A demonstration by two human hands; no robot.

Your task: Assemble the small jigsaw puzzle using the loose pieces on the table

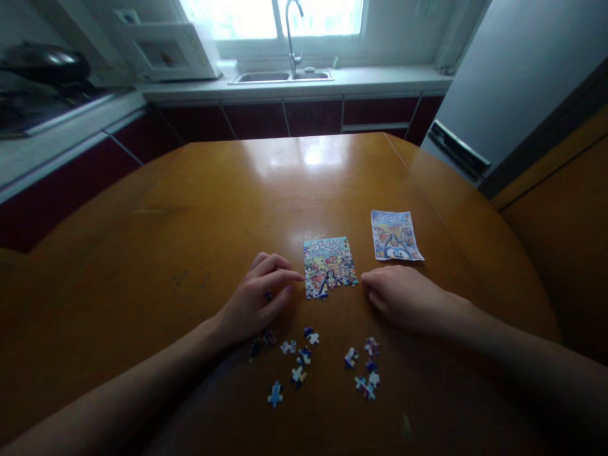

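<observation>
A small, partly assembled colourful jigsaw puzzle (329, 266) lies on the wooden table (199, 209). My left hand (256, 303) rests just left of it, index finger stretched to the puzzle's left edge, with a dark piece (268, 295) under the curled fingers. On the other side my right hand (403, 297) lies knuckles up, its fingertips touching the puzzle's lower right corner. Several loose pieces (304, 358) are scattered on the table in front of both hands. A printed reference picture (395, 235) lies to the right of the puzzle.
Behind the table runs a kitchen counter with a sink (280, 76) and tap under a bright window. A white microwave (166, 54) stands at the back left, a grey fridge (513, 82) at the right.
</observation>
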